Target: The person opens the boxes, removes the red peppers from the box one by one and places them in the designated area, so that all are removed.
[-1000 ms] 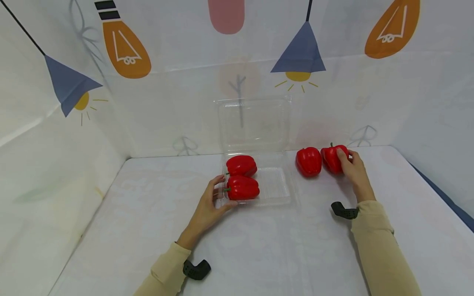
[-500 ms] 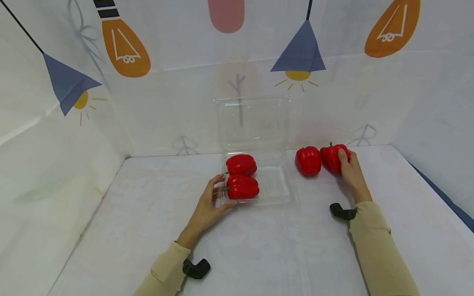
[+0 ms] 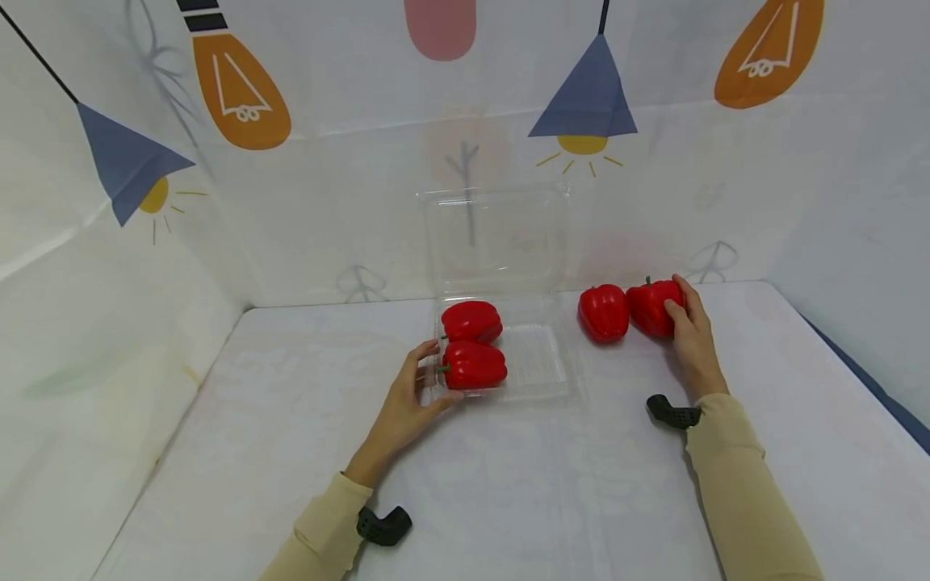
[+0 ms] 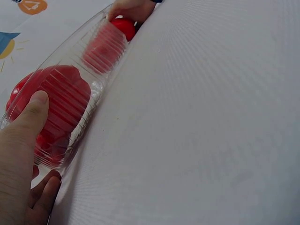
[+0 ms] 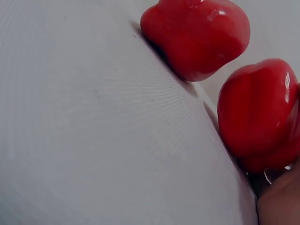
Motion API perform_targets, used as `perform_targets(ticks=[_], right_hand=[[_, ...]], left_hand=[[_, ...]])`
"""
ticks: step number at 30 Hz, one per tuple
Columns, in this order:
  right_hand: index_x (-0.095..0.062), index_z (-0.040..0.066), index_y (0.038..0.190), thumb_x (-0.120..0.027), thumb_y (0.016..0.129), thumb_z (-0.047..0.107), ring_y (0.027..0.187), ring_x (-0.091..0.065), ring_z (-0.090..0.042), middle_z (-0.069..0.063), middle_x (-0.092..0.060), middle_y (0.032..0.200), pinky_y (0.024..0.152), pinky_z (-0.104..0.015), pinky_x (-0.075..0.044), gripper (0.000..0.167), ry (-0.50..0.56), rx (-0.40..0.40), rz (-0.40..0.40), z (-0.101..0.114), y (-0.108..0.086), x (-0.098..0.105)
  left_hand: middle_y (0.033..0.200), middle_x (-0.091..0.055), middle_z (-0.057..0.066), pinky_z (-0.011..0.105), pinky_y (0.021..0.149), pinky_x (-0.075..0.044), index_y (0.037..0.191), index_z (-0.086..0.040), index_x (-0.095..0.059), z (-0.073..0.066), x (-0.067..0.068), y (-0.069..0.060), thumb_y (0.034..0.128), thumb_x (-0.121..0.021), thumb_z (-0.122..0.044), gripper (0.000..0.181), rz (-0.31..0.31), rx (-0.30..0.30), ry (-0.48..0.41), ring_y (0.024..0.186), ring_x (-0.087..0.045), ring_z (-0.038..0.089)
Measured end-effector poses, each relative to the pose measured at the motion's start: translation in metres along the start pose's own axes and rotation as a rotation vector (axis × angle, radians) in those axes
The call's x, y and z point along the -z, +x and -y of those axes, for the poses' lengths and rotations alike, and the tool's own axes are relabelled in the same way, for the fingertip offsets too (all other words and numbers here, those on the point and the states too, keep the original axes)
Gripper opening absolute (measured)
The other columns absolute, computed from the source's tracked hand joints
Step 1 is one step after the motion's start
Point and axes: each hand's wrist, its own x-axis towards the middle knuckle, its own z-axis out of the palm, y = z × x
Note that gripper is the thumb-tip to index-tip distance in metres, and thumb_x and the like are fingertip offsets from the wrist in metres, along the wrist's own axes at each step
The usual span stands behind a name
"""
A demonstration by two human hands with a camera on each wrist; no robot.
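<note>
A clear plastic clamshell container (image 3: 538,367) stands on the table with its lid (image 3: 497,242) raised. Two red bell peppers, a rear one (image 3: 472,321) and a front one (image 3: 475,365), lie on their sides in its left half. My left hand (image 3: 407,403) holds the container's front left corner; in the left wrist view the thumb (image 4: 37,105) presses the clear wall. To the right, my right hand (image 3: 693,335) grips a bell pepper (image 3: 651,308) from its right side, stem up. Beside it sits another bell pepper (image 3: 604,313). The right fingers are partly hidden behind the gripped pepper.
A white cloth covers the table (image 3: 508,484). Behind it rises a white backdrop (image 3: 327,202) printed with lamps and bulbs, close behind the container and the loose peppers. Another sheet (image 3: 109,363) hangs on the left.
My right fingers have shifted farther over the gripped pepper's back right side. The left hand, container and peppers stay in place; the head view has tilted slightly.
</note>
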Motion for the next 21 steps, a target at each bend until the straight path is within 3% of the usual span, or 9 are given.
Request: perform_targets(ticks=[5,8,14,21], right_hand=[[-0.016,0.030,0.151,-0.036,0.099,0.048,0.142,-0.019,-0.035,-0.009,-0.019,0.157,0.115,-0.056,-0.024,0.059,-0.062,-0.011,-0.025,-0.0010,0.0010,-0.0030],[-0.016,0.032,0.151,-0.036,0.097,0.052,0.142,-0.018,-0.036,-0.009,-0.019,0.157,0.115,-0.056,-0.024,0.062,-0.085,-0.035,-0.031,-0.0004,0.0005,-0.0039],[-0.016,0.023,0.152,-0.033,0.097,0.054,0.142,-0.019,-0.037,-0.015,-0.021,0.156,0.117,-0.056,-0.019,0.065,-0.097,-0.066,-0.055,0.0029,0.0002,-0.0045],[-0.017,0.019,0.151,-0.032,0.096,0.056,0.139,-0.024,-0.037,-0.016,-0.026,0.153,0.115,-0.055,-0.025,0.068,-0.133,-0.083,-0.058,0.0046,0.0000,-0.0061]], left_hand=[[0.143,-0.041,0.018,0.042,0.097,-0.050,0.144,-0.006,-0.029,-0.0011,0.0009,0.0000,0.0785,-0.077,-0.015,0.081,0.003,-0.002,-0.007,0.121,-0.054,0.033],[0.143,-0.041,0.018,0.042,0.097,-0.050,0.144,-0.006,-0.029,-0.0023,0.0010,-0.0001,0.0786,-0.077,-0.015,0.081,0.003,0.000,-0.006,0.122,-0.053,0.033],[0.143,-0.041,0.017,0.042,0.098,-0.050,0.144,-0.006,-0.029,-0.0013,0.0006,0.0000,0.0783,-0.077,-0.015,0.082,0.002,-0.003,-0.005,0.123,-0.053,0.032],[0.143,-0.042,0.015,0.043,0.098,-0.050,0.144,-0.006,-0.030,0.0004,-0.0001,0.0000,0.0778,-0.077,-0.014,0.082,-0.004,-0.011,-0.003,0.122,-0.053,0.033]])
